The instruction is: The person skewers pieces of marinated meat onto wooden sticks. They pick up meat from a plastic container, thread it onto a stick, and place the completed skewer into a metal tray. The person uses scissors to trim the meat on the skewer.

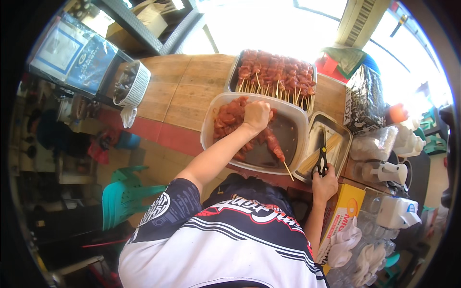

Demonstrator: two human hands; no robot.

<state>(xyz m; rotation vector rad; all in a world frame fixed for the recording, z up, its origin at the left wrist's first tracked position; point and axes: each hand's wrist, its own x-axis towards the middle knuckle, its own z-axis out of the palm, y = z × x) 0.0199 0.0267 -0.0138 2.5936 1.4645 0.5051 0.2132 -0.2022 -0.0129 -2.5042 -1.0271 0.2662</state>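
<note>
My left hand [257, 114] is curled over a clear plastic tub [206, 124] of raw marinated meat [230, 118]. Its fingertips are hidden, so I cannot tell whether it grips a piece. Just below that hand, a loaded meat skewer [274, 145] lies in the tub, its bare stick end over the near rim. At the right, my right hand [325, 184] grips the handles of black kitchen scissors [323, 153], blades pointing away from me. Beneath them is a metal tray [347, 138] with a bundle of bamboo skewers [317, 155].
Behind the tub stands a metal tray [229, 81] piled with finished meat skewers [275, 70]. A white plastic basket [138, 84] is at the left of the wooden table [180, 82]. Along the right are a patterned box [365, 100], a white jug [392, 172] and a yellow carton [347, 201]. Green stools [122, 201] stand left.
</note>
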